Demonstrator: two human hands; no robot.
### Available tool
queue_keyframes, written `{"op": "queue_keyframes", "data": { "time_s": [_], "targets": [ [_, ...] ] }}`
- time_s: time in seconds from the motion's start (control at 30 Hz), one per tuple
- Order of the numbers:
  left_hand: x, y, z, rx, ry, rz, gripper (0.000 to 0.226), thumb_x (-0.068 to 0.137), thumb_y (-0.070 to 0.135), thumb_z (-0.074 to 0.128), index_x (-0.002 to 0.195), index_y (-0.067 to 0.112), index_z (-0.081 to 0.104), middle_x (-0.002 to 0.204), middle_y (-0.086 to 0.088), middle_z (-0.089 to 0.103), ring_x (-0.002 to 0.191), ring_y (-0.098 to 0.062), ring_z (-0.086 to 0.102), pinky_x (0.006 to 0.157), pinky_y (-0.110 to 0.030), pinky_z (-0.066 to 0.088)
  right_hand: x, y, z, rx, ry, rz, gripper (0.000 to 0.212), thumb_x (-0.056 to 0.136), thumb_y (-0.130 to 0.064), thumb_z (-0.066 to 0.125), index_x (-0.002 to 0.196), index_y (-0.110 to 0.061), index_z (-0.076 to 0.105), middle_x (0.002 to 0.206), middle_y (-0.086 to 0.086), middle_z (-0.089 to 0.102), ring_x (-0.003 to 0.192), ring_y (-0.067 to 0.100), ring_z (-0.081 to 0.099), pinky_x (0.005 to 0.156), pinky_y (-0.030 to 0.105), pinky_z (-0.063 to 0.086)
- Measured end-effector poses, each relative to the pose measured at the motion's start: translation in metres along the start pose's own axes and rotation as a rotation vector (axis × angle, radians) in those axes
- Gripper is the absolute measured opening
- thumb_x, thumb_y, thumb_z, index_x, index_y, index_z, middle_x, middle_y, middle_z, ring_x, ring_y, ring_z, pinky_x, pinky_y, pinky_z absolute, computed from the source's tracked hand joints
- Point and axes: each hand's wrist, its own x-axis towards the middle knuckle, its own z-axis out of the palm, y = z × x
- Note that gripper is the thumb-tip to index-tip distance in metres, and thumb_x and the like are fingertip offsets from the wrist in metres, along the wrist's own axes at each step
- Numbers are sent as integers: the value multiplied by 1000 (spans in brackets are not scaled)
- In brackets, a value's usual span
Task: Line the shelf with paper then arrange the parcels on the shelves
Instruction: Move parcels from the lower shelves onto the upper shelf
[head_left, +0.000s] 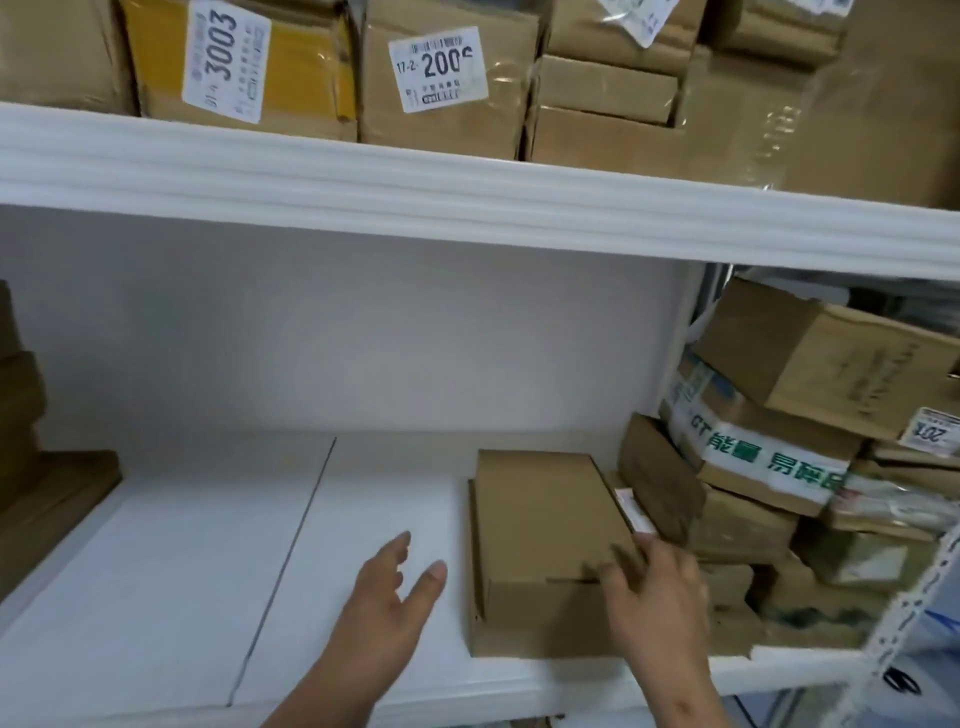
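1. Starting at the far left: a dark stack of brown cartons (31, 447), count unclear, standing at the left end of the middle shelf (171, 719).
2. Lining that shelf: two white paper sheets (171, 561), laid side by side, meeting at one thin seam running from the back toward the front edge.
3. Hovering above the right-hand sheet: left hand (387, 597), released, fingers straight and spread, holding nothing, just left of the parcel and apart from it.
4. Sitting flat on the paper, right of centre: one plain brown cardboard parcel (540, 525), long side running front to back, front face toward the shelf edge.
5. Touching that parcel at its front right corner: right hand (660, 597), blurred, fingers bent over the top edge and side; grasping or merely resting, cannot tell.
6. Showing just beside the parcel's right edge: one small white and pink label (631, 512), owner unclear.
7. Leaning and piled at the right end of the same shelf: a jumble of brown boxes (810, 364), at least six, one wrapped in white tape with green print (769, 460), one bearing a white numbered sticker (932, 426).
8. Filling the upper shelf (467, 202) above: a row of upright brown parcels (613, 88) and one yellow one (306, 62), two large white labels readable, "3003" (226, 62) and "200" (441, 67).
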Motion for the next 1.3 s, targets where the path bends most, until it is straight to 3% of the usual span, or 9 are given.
{"op": "queue_keyframes", "data": {
  "time_s": [0.2, 0.3, 0.4, 0.6, 0.7, 0.8, 0.97, 1.07, 1.3],
  "targets": [
    [10, 5, 69, -124, -122, -195, 69, 92, 59, 44, 151, 28, 29, 156, 7, 35, 141, -14, 35, 114, -33, 26, 14, 20, 10, -90, -45, -43, 65, 90, -48, 60, 145, -17, 43, 152, 7, 31, 134, 31, 22, 113, 38, 24],
    [10, 9, 85, -170, -120, -195, 50, 93, 57, 45, 135, 31, 52, 136, 8, 57, 124, -14, 52, 107, -32, 37, 16, 25, 18, -149, -70, -114, 65, 89, -53, 58, 143, -20, 46, 150, 3, 32, 127, 24, 16, 113, 36, 24],
    [8, 10, 87, -217, -57, -211, 25, 97, 46, 46, 112, 33, 61, 116, 6, 64, 105, -13, 58, 96, -33, 42, 16, 31, 25, -98, -17, -206, 63, 84, -50, 66, 137, -16, 56, 142, 5, 43, 125, 23, 20, 112, 35, 24],
    [7, 1, 79, -283, 71, -298, 15, 96, 41, 49, 97, 30, 58, 117, -1, 56, 114, -25, 52, 110, -46, 38, 6, 32, 36, 42, -66, -317, 62, 83, -55, 58, 135, -22, 57, 145, -3, 42, 127, 14, 17, 110, 33, 31],
    [7, 1, 80, -285, 82, -302, 18, 96, 44, 49, 107, 32, 53, 121, -3, 54, 114, -25, 51, 110, -47, 38, 3, 36, 39, 128, -83, -267, 58, 86, -48, 63, 139, -28, 49, 149, -10, 34, 133, 14, 19, 112, 34, 29],
    [8, 3, 84, -307, 62, -289, 20, 97, 43, 47, 113, 32, 50, 121, -1, 53, 111, -22, 49, 109, -45, 38, -5, 36, 47, 205, -65, -215, 69, 83, -41, 69, 144, -26, 41, 156, -10, 24, 140, 19, 30, 113, 40, 32],
    [9, 1, 85, -367, 41, -302, 9, 96, 44, 51, 90, 40, 55, 120, 2, 56, 112, -19, 51, 111, -45, 37, -10, 33, 58, 233, -45, -137, 83, 79, -48, 69, 150, -23, 33, 161, -7, 7, 138, 25, 36, 106, 44, 40],
    [12, -6, 81, -360, 38, -308, 9, 94, 45, 52, 96, 38, 56, 122, 1, 56, 113, -20, 52, 111, -45, 37, -10, 30, 57, 244, -62, -103, 83, 80, -47, 70, 150, -25, 31, 158, -6, 10, 136, 22, 36, 104, 40, 41],
    [16, -25, 43, -332, 199, -412, 54, 90, 54, 54, 132, 19, 51, 139, -12, 49, 129, -34, 46, 111, -52, 36, -14, 25, 60, 458, -199, 25, 69, 85, -43, 67, 145, -25, 38, 147, -3, 29, 120, 14, 46, 99, 32, 41]
  ]
}}
